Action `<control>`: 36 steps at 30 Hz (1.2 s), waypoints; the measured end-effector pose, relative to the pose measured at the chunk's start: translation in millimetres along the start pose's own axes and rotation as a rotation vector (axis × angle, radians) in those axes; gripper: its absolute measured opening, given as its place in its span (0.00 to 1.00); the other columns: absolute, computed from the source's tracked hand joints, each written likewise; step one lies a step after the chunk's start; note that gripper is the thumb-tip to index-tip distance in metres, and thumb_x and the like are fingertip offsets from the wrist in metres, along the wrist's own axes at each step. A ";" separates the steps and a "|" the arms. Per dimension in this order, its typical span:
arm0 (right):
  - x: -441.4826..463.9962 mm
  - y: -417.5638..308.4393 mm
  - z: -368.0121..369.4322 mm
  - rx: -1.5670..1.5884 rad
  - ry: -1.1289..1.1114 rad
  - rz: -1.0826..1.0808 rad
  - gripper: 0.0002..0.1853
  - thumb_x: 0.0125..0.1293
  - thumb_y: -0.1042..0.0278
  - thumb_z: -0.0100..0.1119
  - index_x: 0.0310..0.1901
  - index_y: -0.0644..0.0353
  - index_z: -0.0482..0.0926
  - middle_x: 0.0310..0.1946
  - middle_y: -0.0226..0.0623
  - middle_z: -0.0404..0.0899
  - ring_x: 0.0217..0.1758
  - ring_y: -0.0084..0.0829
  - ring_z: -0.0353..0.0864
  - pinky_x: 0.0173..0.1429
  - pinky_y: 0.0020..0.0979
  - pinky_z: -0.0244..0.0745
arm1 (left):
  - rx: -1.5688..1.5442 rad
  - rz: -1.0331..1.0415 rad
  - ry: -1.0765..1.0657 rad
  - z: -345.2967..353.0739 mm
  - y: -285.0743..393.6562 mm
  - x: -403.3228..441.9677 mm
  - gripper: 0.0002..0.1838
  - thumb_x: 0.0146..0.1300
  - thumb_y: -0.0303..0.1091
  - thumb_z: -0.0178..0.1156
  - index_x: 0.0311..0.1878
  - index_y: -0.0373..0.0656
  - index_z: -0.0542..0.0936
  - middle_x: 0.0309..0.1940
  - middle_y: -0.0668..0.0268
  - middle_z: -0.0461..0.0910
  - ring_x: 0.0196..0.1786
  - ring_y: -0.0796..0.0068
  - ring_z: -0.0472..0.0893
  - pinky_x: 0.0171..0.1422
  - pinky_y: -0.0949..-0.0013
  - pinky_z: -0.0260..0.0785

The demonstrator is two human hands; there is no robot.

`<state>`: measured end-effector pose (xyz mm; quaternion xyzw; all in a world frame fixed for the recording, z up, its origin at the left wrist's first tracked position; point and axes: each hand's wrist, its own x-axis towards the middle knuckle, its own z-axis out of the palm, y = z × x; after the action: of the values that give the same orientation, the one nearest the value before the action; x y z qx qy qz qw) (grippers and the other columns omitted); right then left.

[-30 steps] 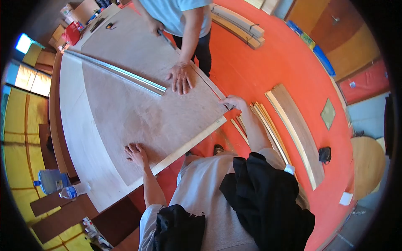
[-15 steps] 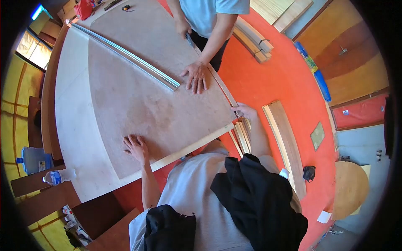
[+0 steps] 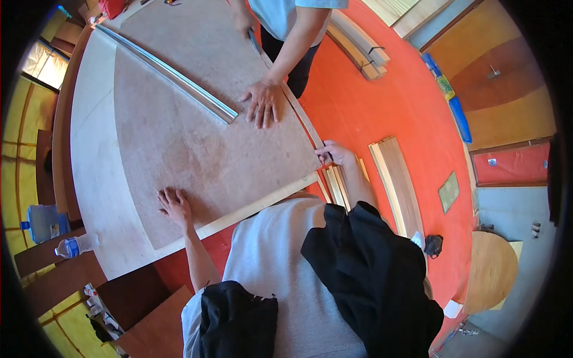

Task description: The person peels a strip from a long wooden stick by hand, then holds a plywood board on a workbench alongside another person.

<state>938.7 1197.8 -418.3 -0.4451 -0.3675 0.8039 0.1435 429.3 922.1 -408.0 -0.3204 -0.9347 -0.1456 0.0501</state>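
Note:
A large brown board (image 3: 173, 143) lies on a pale wooden worktop (image 3: 95, 161). My left hand (image 3: 175, 206) rests on the board's near part, palm down with its fingers apart. At the near right corner, my right hand (image 3: 335, 153) grips the end of a narrow strip of board (image 3: 304, 122). A thin gap separates this strip from the board's right edge. Across from me, a co-worker's hand (image 3: 261, 102) presses flat on the board. The co-worker's other hand (image 3: 243, 22) holds a bladed tool (image 3: 255, 42) at the strip's far part; its kind is unclear.
A long metal profile (image 3: 173, 74) lies diagonally on the board. A plastic bottle (image 3: 76, 245) lies at the worktop's left corner. Wooden planks (image 3: 397, 179) and a strapped timber bundle (image 3: 358, 45) lie on the orange floor (image 3: 346, 113). More strips (image 3: 336, 186) stand beside me.
My view has shifted, so the scene sits further left. The co-worker's tool hand is slightly further away along the edge. My two hands stay at the same spots.

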 end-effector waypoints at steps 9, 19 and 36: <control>8.1 -9.9 17.6 -0.059 0.064 0.135 0.19 0.57 0.55 0.71 0.22 0.51 0.70 0.13 0.24 0.68 0.10 0.19 0.68 0.14 0.26 0.68 | -0.013 -0.014 0.006 -1.3 1.2 0.2 0.29 0.70 0.50 0.50 0.69 0.45 0.66 0.74 0.56 0.55 0.77 0.57 0.51 0.77 0.40 0.35; 13.1 -7.0 14.9 -0.055 0.046 0.125 0.21 0.60 0.49 0.69 0.23 0.52 0.70 0.14 0.24 0.68 0.11 0.22 0.71 0.13 0.24 0.66 | -0.027 -0.004 0.010 -12.0 6.1 -0.9 0.28 0.70 0.48 0.49 0.68 0.43 0.68 0.74 0.56 0.55 0.77 0.57 0.52 0.77 0.42 0.36; 8.0 -11.0 20.7 -0.198 0.121 0.106 0.25 0.58 0.44 0.69 0.18 0.53 0.68 0.12 0.29 0.70 0.11 0.27 0.72 0.16 0.29 0.66 | -0.026 -0.013 0.013 -7.4 4.8 1.4 0.29 0.70 0.50 0.50 0.68 0.44 0.68 0.74 0.55 0.56 0.77 0.57 0.52 0.78 0.42 0.35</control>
<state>916.1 1200.3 -408.4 -0.5235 -0.4116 0.7419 0.0781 431.2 924.3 -399.5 -0.3141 -0.9344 -0.1601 0.0509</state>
